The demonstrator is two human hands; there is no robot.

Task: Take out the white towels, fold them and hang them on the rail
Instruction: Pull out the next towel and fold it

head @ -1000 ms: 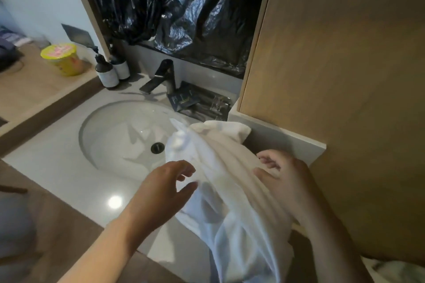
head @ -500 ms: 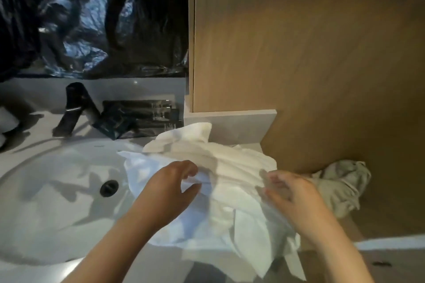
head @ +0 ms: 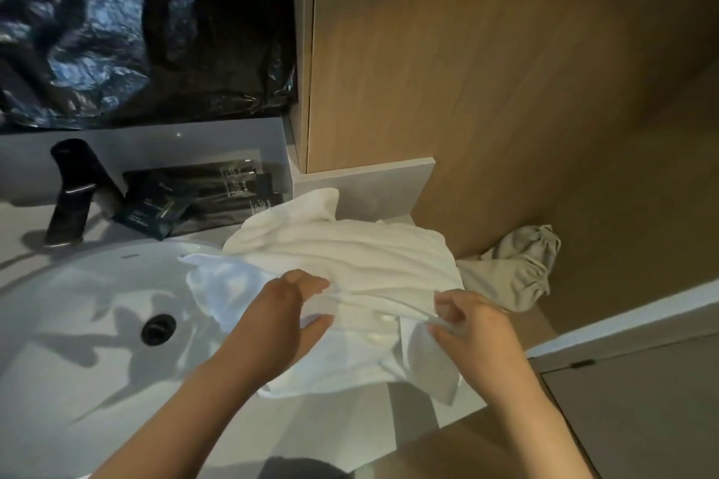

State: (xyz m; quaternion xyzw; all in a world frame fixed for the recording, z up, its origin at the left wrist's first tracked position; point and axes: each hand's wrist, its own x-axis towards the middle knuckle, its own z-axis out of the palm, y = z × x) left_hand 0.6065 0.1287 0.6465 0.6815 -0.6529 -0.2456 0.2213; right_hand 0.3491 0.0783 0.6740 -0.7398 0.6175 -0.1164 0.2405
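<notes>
Bathroom: white basin point(head: 70, 296) with drain point(head: 158, 329) at 9 o'clock, black tap point(head: 76, 191) at 10, dark toiletry packets point(head: 202, 194) just beside it, white towel point(head: 342, 257) on the counter, wood wall panel point(head: 486, 70) at 1

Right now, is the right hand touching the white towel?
Touching. The head view shows the right hand pinching an edge of the white towel between its thumb and curled fingers, with no gap between them.
</notes>
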